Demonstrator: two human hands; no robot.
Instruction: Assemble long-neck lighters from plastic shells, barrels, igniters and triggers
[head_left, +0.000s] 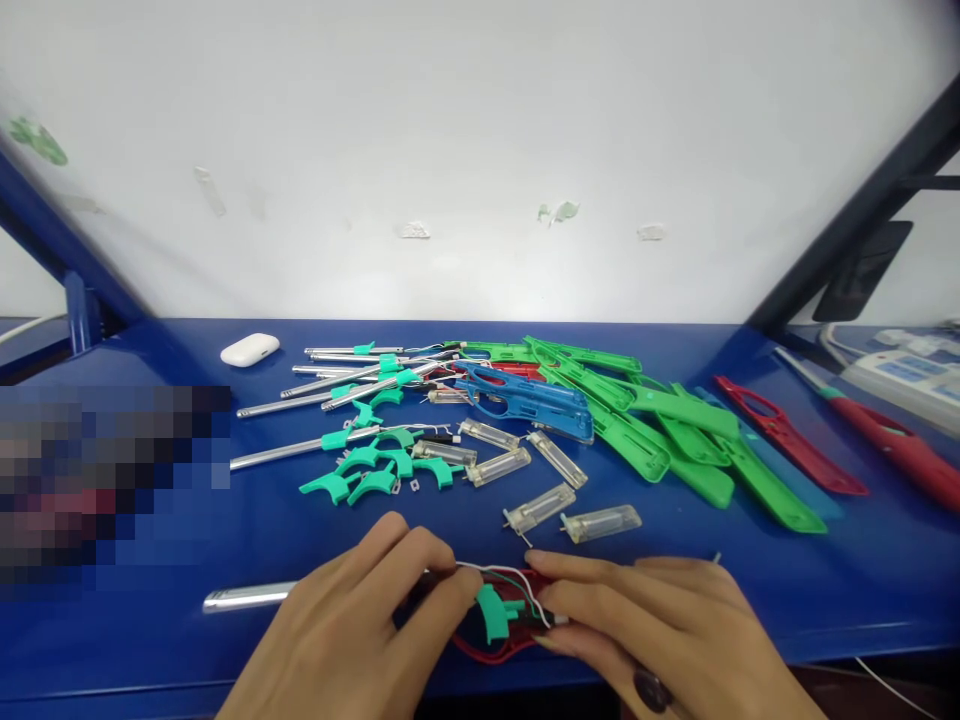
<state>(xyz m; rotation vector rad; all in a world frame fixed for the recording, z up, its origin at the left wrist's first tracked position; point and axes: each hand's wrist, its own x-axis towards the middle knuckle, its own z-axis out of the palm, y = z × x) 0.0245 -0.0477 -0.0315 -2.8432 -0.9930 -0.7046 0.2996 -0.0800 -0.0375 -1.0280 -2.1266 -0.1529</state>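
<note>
Red shell [495, 657] — lying crosswise, metal tube [249, 597] leftward

Bright, even light is filling the view and making the white wall [480, 120] glow. The metal rod [247, 597] is shining, and soft, dark shadows are showing under the left hand [345, 630] and the right hand [645, 620]. Things in the middle are looking fairly clear. The far sides are looking stretched and a bit blurry. Big, blocky squares are hiding a patch on the left.

Smooth shiny metal tubes [279, 456], glossy plastic green shells [628, 440], clear plastic tanks [602, 523], smooth blue table [225, 540]
</note>
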